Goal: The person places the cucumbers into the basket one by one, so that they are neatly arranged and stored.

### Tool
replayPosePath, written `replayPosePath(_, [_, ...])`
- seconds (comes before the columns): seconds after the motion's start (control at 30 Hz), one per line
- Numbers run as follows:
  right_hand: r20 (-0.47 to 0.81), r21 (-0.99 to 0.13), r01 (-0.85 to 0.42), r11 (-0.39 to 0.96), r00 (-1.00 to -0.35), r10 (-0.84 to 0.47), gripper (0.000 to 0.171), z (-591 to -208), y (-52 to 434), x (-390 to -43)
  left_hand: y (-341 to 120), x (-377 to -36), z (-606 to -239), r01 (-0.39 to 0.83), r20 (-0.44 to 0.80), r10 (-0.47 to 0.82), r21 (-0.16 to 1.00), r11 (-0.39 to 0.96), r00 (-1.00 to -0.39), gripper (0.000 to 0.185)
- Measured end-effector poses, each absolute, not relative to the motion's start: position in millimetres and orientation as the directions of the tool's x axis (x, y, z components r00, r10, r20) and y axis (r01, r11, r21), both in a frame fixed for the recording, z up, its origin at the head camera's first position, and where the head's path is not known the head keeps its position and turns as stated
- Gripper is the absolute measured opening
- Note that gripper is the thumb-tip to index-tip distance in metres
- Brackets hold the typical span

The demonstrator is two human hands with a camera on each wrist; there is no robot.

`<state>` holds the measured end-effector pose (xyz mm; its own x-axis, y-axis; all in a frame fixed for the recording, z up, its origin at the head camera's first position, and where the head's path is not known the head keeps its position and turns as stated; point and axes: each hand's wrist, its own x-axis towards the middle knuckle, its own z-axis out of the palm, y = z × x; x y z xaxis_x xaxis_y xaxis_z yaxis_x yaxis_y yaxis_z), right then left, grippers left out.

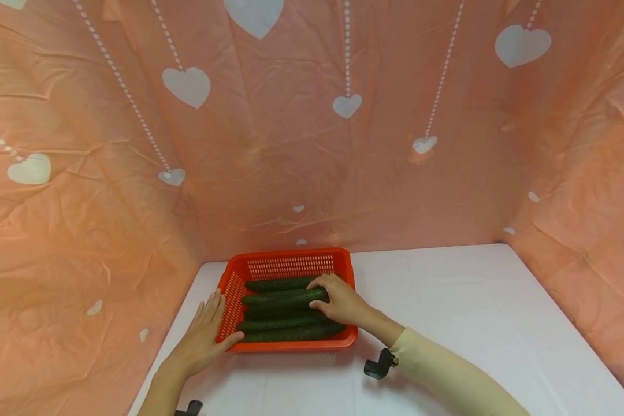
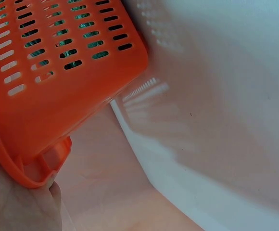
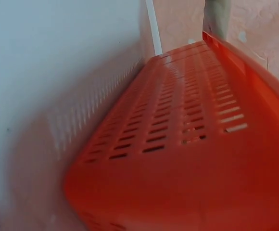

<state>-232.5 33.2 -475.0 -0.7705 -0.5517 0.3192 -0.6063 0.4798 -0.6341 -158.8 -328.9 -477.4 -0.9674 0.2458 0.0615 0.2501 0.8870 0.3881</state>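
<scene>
A red plastic basket (image 1: 296, 346) with slotted walls stands on the white table, holding several long dark green cucumbers (image 1: 291, 334) laid side by side. My left hand (image 1: 200, 335) rests along the basket's left rim, fingers extended, thumb over the front left corner. Inside the right end, my right hand (image 1: 340, 301) grips one cucumber (image 1: 286, 299) near its right end, thumb in front and fingers behind. The left wrist view shows part of the left hand (image 2: 29, 207) against the rim. In the right wrist view the basket wall (image 3: 178, 187) hides the right hand and the cucumbers.
The white tabletop (image 1: 442, 312) extends to the right and in front of the basket. Orange sheeting (image 1: 385, 190) with white hearts hangs at the back and both sides, close behind the basket. A black device (image 1: 379, 365) sits at the right wrist.
</scene>
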Motion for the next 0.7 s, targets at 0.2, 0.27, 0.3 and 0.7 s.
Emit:
replayPosePath(0.2, [0.344, -0.663, -0.621, 0.419, -0.749, -0.565, 0.038, -477, 31, -235, -329, -160, -475, 0.252, 0.062, 0.248, 0.396, 0.883, -0.967, 0.106])
replayPosePath(0.27, [0.363, -0.671, -0.622, 0.404, -0.751, -0.552, 0.038, -477, 33, -235, -329, -160, -475, 0.255, 0.067, 0.249, 0.391, 0.884, -0.966, 0.106])
replayPosePath(0.3, [0.369, -0.673, -0.62, 0.403, -0.754, -0.544, 0.036, -477, 36, -235, -329, -161, -476, 0.256, 0.068, 0.25, 0.391, 0.884, -0.966, 0.106])
replayPosePath(0.7, [0.447, -0.663, -0.618, 0.422, -0.779, -0.44, 0.03, -475, 81, -239, -332, -159, -478, 0.251, 0.072, 0.242, 0.394, 0.884, -0.968, 0.105])
